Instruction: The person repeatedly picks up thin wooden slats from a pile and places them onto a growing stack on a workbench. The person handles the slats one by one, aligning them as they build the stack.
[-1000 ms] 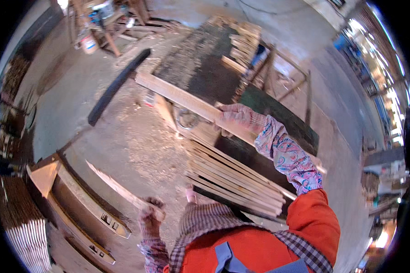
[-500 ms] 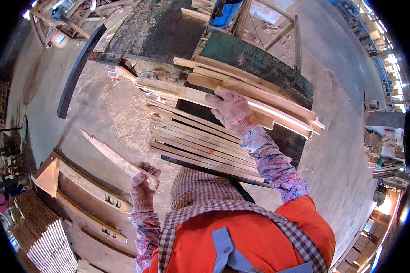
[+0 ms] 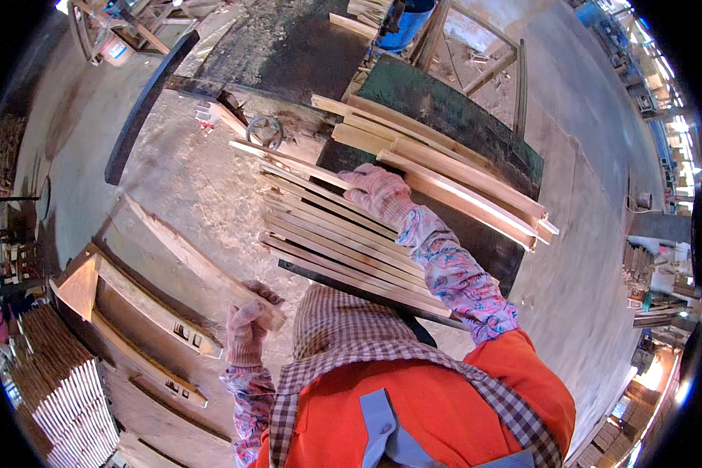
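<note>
My left hand (image 3: 246, 324), in a worn glove, is closed around one end of a rough-edged wooden slat (image 3: 195, 261), which slants up and away to the left. My right hand (image 3: 378, 192), gloved too, grips a narrow wooden strip (image 3: 288, 161) at the far side of a row of strips. That row of pale wooden strips (image 3: 343, 240) lies side by side on a dark board (image 3: 507, 261). Just beyond my right hand, a stack of thicker wooden strips (image 3: 460, 191) rests across the green-black bench top (image 3: 460, 109). My right fingertips are partly hidden.
Beyond the bench stand a blue barrel (image 3: 405, 27) and a wooden frame (image 3: 519, 86). A handwheel (image 3: 264, 132) sits at the far left of the strips. On the left floor lie a dark curved beam (image 3: 148, 109), slotted timbers (image 3: 144, 304) and a bundle of slats (image 3: 74, 405).
My right hand has drawn a strip off the thicker stack, nearer to me, beside the row. My left hand still holds its slat, shifted slightly lower and to the right.
</note>
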Demonstrator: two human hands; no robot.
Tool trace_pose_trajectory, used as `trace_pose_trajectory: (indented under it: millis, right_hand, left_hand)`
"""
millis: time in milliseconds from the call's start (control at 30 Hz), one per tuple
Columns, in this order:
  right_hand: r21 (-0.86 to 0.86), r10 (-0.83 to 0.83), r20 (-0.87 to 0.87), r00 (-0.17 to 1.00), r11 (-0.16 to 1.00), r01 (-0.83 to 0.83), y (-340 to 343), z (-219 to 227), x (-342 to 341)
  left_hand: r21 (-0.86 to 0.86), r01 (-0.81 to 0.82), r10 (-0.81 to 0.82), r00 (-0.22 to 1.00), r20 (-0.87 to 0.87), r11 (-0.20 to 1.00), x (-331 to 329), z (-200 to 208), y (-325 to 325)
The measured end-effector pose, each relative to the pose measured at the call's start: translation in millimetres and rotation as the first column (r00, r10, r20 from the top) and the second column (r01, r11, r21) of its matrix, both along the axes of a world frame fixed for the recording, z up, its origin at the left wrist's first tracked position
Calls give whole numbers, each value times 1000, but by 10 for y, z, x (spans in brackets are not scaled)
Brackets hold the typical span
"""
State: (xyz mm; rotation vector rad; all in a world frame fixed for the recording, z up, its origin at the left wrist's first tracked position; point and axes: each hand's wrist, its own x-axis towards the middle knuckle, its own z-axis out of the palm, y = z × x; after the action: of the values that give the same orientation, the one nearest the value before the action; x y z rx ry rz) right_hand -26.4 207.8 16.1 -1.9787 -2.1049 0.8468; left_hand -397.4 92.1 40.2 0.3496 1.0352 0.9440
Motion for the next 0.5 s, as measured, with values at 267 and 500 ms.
trace_pose_trajectory:
  millis: [267,500]
  right_hand:
    - [39,39,-58,998,999,-36,-46,-297,-55]
    - [110,-101,121,987,990,88,-237,-144,-262]
  left_hand:
    - [-48,177,-180,980,-80,983,71,330,221]
    - [71,142,-152,974,165,987,58,303,418]
